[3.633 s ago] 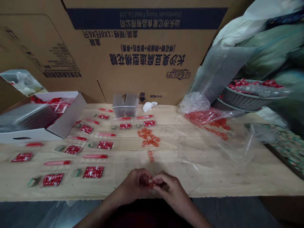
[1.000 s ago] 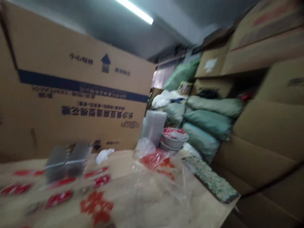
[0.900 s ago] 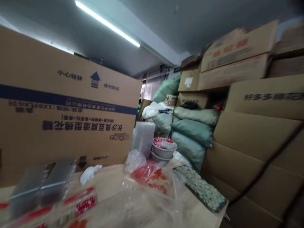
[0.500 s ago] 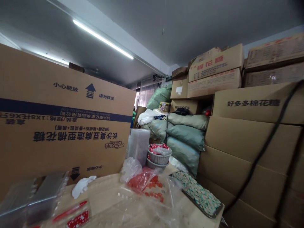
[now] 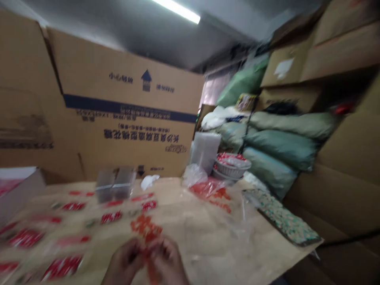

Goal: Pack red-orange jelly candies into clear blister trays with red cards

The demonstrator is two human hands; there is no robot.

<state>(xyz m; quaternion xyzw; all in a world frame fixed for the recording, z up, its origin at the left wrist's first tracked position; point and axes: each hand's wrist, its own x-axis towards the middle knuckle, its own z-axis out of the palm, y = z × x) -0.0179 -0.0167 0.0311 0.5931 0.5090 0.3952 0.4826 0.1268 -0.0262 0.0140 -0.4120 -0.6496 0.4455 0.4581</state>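
Observation:
Low in the middle of the head view, my left hand (image 5: 125, 260) and my right hand (image 5: 168, 258) are close together over the table, fingers closed. Between their fingertips is a blurred strip of small orange-red pieces (image 5: 146, 228), which spreads out beyond them; another part hangs below. Motion blur hides whether the pieces are packets. Left of my hands lie several red-and-white packets (image 5: 62, 267) and slim red-ended clear packs (image 5: 69, 240). Two clear plastic trays (image 5: 123, 184) stand behind these, beside a crumpled white piece (image 5: 149, 181).
A clear bag with red contents (image 5: 209, 188) lies at centre right. Behind it stand grey baskets (image 5: 231, 170) of red packets. A tray of green-and-cream pieces (image 5: 285, 217) lies along the right edge. Large cartons (image 5: 142, 154) wall the back; stuffed sacks (image 5: 280, 148) are piled right.
The view has swung down and to the left, showing more of the tabletop. Both my hands have come into sight with the orange-red strip between them.

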